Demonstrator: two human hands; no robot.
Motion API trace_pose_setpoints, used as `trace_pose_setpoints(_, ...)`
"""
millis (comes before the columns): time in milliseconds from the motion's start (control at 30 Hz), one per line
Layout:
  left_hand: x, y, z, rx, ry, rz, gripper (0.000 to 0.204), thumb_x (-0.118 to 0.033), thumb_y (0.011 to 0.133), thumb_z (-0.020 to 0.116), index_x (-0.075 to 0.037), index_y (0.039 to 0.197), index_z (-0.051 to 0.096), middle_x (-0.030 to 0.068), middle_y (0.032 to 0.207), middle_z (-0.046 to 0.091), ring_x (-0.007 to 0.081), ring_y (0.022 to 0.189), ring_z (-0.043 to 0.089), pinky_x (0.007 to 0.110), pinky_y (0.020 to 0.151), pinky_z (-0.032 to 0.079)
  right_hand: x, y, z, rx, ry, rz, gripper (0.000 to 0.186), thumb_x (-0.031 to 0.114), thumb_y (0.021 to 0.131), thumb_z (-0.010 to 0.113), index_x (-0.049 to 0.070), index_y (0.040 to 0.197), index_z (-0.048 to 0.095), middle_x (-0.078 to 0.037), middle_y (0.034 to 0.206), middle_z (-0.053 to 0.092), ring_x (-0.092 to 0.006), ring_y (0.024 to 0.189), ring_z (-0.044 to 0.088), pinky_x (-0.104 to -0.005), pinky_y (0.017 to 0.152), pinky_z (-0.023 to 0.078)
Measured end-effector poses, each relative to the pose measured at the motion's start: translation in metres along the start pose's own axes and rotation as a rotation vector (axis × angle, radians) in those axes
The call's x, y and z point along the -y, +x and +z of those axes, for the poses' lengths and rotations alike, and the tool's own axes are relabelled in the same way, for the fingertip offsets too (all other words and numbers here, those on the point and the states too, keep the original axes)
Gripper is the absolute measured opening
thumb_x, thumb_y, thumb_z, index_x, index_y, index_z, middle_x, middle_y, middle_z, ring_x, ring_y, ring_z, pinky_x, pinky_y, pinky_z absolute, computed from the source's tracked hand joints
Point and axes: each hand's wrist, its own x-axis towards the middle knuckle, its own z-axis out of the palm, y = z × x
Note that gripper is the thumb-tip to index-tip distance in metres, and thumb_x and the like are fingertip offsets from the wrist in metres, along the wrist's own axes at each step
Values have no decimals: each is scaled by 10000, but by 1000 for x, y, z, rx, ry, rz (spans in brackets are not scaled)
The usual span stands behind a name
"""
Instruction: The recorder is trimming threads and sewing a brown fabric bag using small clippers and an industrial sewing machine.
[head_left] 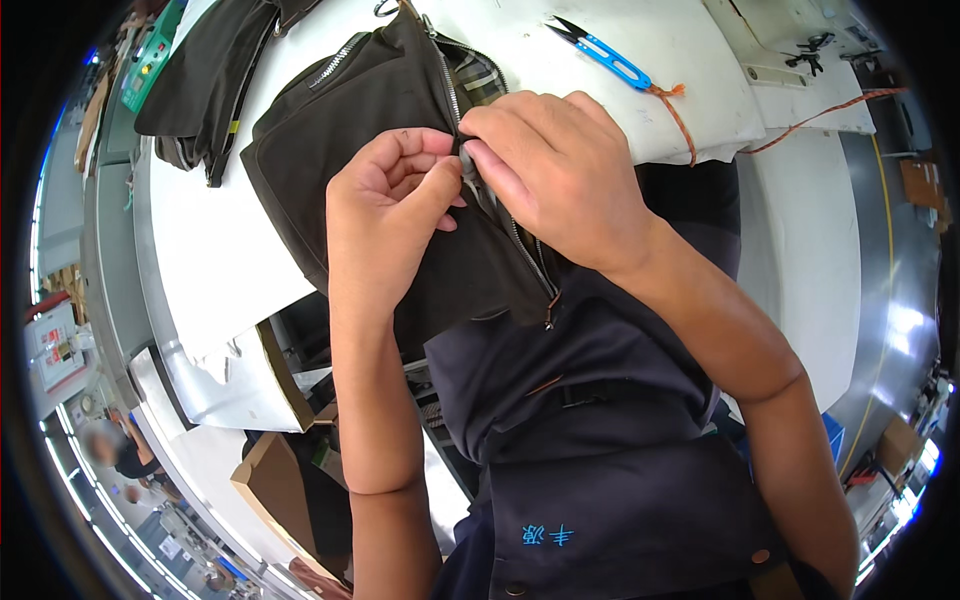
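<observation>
A dark olive fabric bag (310, 190) lies at the table's near edge, its long metal zipper (530, 262) parted near the top, where plaid lining (472, 75) shows. My left hand (392, 205) has thumb and index finger pinched at the zipper, other fingers curled. My right hand (552, 175) is bent over the same spot, thumb and index gripping the zipper edge beside a small grey piece (466, 172), too small to name. Above my right hand lie blue thread snips (605, 60) with an orange cord (676, 115) tied to them.
The white worktable (210, 250) holds another dark bag (195, 105) and a green device (150, 60) at upper left. An open cardboard box (260, 480) is below left. A machine bed (775, 70) stands at upper right. Another person (130, 450) is far off at left.
</observation>
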Motion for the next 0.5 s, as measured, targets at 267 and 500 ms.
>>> trace_pose_setpoints(267, 1, -2, 2, -6, -4, 23, 177, -28, 957, 698, 48, 1117, 706, 48, 949, 738, 69, 770, 683, 213, 632, 539, -12, 4, 2, -1, -14, -191, 142, 122, 803, 741, 104, 895, 635, -12, 833, 553, -184, 745, 576, -349, 685, 408)
trace_pose_setpoints(500, 6, -3, 3, -38, 17, 67, 199, -32, 964, 693, 45, 1147, 687, 48, 947, 735, 60, 770, 673, 208, 623, 531, -21, 9, 5, 53, 165, -67, 145, 57, 776, 747, 78, 866, 635, -46, 773, 585, -236, 639, 591, -346, 590, 466)
